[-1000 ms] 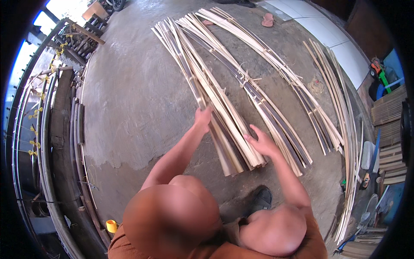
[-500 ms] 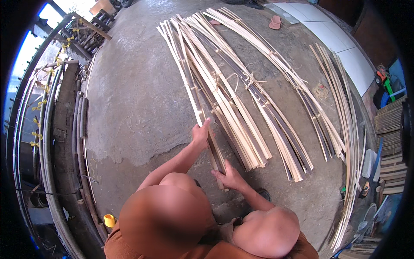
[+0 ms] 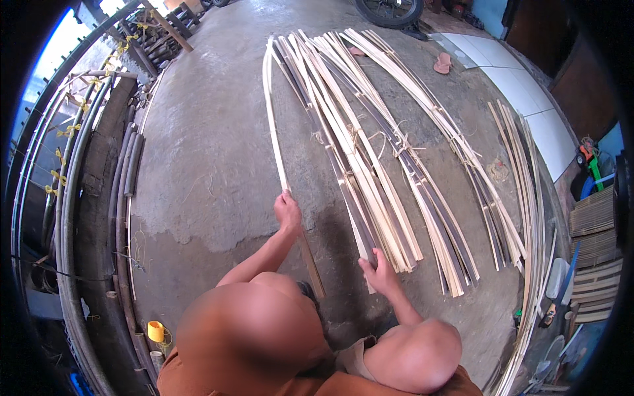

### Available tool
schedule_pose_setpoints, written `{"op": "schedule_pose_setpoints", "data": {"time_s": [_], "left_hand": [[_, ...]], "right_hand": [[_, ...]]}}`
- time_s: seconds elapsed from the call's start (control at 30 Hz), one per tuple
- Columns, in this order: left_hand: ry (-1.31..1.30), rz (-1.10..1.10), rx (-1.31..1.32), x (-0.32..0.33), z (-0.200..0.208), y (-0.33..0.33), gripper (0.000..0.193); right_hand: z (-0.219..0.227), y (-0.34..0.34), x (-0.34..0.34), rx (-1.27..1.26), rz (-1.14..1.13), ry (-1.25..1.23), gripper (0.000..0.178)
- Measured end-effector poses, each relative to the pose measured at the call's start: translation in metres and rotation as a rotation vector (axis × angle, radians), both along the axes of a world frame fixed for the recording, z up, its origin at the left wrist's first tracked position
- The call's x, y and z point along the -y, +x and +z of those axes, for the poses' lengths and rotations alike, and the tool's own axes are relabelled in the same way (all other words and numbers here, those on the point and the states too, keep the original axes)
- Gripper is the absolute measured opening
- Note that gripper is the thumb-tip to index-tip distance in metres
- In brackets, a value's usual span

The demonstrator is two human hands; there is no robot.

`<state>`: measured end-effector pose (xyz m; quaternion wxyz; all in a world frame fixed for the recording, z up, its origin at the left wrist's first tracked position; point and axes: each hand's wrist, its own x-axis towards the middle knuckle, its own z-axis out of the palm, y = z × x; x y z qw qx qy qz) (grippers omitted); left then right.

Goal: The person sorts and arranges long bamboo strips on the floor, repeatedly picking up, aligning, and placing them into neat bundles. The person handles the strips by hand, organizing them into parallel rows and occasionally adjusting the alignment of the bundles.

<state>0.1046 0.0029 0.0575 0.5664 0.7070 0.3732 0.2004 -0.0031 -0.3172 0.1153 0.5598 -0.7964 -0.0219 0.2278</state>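
Observation:
My left hand (image 3: pixel 287 212) is closed around a long pale bamboo strip (image 3: pixel 273 125). That strip runs from the far floor, where its tip bends toward the other strips, back past my hand to a darker end near my left knee. To the right of it, my right hand (image 3: pixel 383 274) grips the near ends of bamboo strips (image 3: pixel 362 241) at the left side of a bundle. The loosely tied bundle (image 3: pixel 373 198) lies on the floor, light and dark strips mixed. Beyond it to the right lie another tied bundle (image 3: pixel 429 204) and a third (image 3: pixel 472 158).
More loose strips (image 3: pixel 525 178) lie at the far right, beside a saw-like tool (image 3: pixel 561 290). Bamboo poles (image 3: pixel 79 198) line the left, near a yellow roll (image 3: pixel 156 331). A pink slipper (image 3: pixel 442 63) and a wheel (image 3: pixel 389 10) are at the back.
My left hand has moved left with one strip, drawing it away from the other strips. My right hand has shifted right with the remaining strip ends, beside the bundle. The view has tilted slightly.

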Motion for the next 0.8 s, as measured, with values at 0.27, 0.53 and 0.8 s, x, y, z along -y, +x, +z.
{"op": "schedule_pose_setpoints", "data": {"time_s": [0.27, 0.53, 0.8], "left_hand": [[-0.182, -0.03, -0.049, -0.012, 0.021, -0.004, 0.035], [-0.104, 0.016, -0.231, -0.021, -0.009, -0.02, 0.037], [-0.182, -0.116, -0.241, -0.026, -0.013, -0.028, 0.041]], "right_hand": [[0.012, -0.023, -0.007, 0.303, 0.046, -0.106, 0.053], [-0.028, -0.023, -0.056, 0.108, 0.103, -0.131, 0.048], [-0.068, -0.025, -0.07, -0.491, 0.026, 0.431, 0.036]]}}
